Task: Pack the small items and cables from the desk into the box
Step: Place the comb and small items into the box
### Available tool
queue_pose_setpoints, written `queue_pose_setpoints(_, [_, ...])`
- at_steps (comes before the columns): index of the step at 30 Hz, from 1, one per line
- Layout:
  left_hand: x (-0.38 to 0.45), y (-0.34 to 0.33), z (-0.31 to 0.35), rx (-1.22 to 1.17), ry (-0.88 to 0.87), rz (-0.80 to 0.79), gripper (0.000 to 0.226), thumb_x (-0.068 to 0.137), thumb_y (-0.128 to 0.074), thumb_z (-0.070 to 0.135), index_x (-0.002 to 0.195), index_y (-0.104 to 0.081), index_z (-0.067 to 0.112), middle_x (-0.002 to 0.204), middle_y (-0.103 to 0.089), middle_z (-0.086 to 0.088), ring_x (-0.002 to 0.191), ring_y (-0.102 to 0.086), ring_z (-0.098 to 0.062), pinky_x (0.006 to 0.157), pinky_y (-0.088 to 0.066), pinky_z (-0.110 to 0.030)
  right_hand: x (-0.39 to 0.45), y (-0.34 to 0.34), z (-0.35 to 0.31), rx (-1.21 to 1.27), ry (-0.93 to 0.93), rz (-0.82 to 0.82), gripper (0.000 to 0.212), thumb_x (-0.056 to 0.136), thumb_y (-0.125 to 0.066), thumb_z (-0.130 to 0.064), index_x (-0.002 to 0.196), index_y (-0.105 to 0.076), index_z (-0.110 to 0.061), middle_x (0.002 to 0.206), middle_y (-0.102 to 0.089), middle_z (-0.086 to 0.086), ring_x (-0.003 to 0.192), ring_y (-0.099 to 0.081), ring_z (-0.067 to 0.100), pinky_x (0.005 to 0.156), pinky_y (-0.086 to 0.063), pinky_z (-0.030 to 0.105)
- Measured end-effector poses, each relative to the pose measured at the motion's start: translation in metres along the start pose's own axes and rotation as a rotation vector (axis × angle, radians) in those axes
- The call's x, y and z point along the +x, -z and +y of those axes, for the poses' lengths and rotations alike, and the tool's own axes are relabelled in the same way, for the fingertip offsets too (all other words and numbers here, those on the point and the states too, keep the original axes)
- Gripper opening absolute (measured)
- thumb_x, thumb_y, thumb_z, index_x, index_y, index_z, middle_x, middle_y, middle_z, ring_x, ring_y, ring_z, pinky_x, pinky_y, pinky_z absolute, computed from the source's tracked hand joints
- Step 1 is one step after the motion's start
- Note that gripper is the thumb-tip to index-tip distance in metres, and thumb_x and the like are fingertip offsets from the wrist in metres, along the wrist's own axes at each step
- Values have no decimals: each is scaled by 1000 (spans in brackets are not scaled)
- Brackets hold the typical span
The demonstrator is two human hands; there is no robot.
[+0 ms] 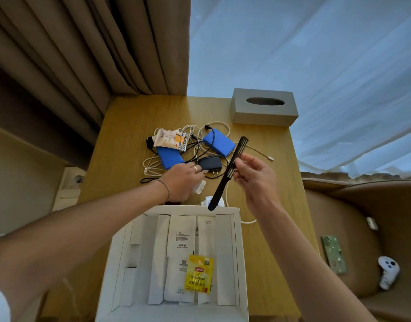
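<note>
Right hand (253,180) pinches black comb (227,174) near its toothed end, fingertips on the spine; handle end hangs down, just over far rim of box (237,252). Comb is airborne, tilted, not yet inside.

Left hand (181,180) reaches into the pile on bench (130,126), fingers lying over white plug (198,188) and next to black adapter (210,164). Cannot tell if this grip has closed on anything; fingers look fairly straight.

Box sits open at near edge, white card inserts inside, yellow tea sachet (199,274) already lying in it. On the bench, unpacked: two blue packs (219,141), snack packet (170,139), tangled white and black cables (206,133).

Step in hand, as judged: lay comb in box.
- Lower handle end first, then swing comb parallel to the long side so it lies flat along an insert channel.
- Release only once it rests, teeth turned away from sachet.
- Left hand: lift plug clear of cable loops, or the tangle may drag along.

Grey tissue box (264,108) at far corner; phone (333,254) on the chair at right.
</note>
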State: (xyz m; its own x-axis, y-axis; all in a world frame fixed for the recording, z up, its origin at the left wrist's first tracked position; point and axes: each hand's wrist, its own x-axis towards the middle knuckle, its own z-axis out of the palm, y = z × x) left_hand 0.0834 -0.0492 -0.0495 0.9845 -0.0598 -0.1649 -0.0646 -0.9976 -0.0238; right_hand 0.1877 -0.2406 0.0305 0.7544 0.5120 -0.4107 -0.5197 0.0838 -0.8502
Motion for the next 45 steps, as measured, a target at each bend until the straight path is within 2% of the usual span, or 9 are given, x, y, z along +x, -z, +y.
queue_pose_setpoints(4, [-22, 27, -3, -365, 246, 245, 39, 77, -77, 30, 111, -62, 19, 105, -66, 0, 96, -59, -21, 71, -47, -31, -31, -25, 10, -69, -9, -156, 19, 92, -67, -2, 81, -74, -16, 74, -70, 3, 59, -58, 15, 61, -54, 23])
queue_pose_setpoints(9, [-72, 48, -4, -714, 482, 453, 47, 76, -79, 35, 118, -65, 19, 106, -70, 1, 91, -65, -16, 74, -52, -28, -65, -53, 37, -197, -14, -298, 10, 95, -65, -6, 85, -66, -9, 73, -70, 4, 60, -62, 17, 60, -54, 25])
queue_pose_setpoints(15, [-144, 44, -7, -764, 681, 583, 47, 82, -78, 33, 125, -61, 24, 107, -69, 5, 89, -62, -9, 68, -48, -14, -85, -74, 95, -487, -99, -300, 7, 96, -64, -5, 91, -67, -1, 77, -75, 14, 64, -69, 17, 60, -57, 25])
queue_pose_setpoints(20, [-193, 37, 3, -809, 803, 648, 52, 84, -77, 33, 131, -57, 25, 117, -66, 3, 98, -61, -9, 74, -59, -27, -85, -81, 149, -715, -162, -301, 14, 94, -69, -6, 80, -72, -8, 70, -76, 10, 61, -70, 20, 57, -59, 29])
queue_pose_setpoints(30, [-256, 21, 20, -816, 857, 576, 49, 86, -76, 34, 130, -55, 29, 116, -65, 8, 99, -60, -8, 72, -50, -14, -83, -87, 212, -1153, -238, -308, 22, 92, -71, -16, 70, -74, -9, 64, -75, 6, 55, -70, 14, 64, -64, 35])
queue_pose_setpoints(33, [-263, 20, 24, -776, 853, 535, 48, 84, -76, 36, 127, -56, 30, 110, -65, 10, 97, -59, -9, 72, -48, -17, -79, -96, 215, -1355, -155, -341, 26, 92, -70, -22, 66, -71, -15, 65, -73, 2, 63, -70, 15, 64, -58, 31])
queue_pose_setpoints(38, [-265, 22, 28, -733, 789, 416, 40, 81, -77, 34, 116, -58, 31, 104, -62, 11, 97, -57, -12, 78, -53, -28, -82, -116, 215, -1695, -13, -427, 6, 86, -67, -19, 86, -66, -14, 82, -65, 3, 77, -64, 25, 62, -52, 33])
queue_pose_setpoints(41, [-259, 25, 31, -713, 737, 357, 40, 81, -76, 34, 117, -59, 27, 106, -59, 10, 96, -58, -13, 79, -55, -30, -83, -117, 212, -1627, -50, -423, 6, 85, -65, -16, 83, -67, -11, 80, -67, 6, 76, -64, 26, 59, -47, 31])
queue_pose_setpoints(45, [-245, 32, 42, -728, 646, 240, 58, 85, -69, 33, 140, -49, 30, 112, -61, 5, 98, -59, -16, 80, -55, -31, -78, -96, 193, -1380, -67, -324, 21, 88, -66, -23, 70, -69, -12, 70, -69, 4, 69, -64, 22, 57, -46, 30])
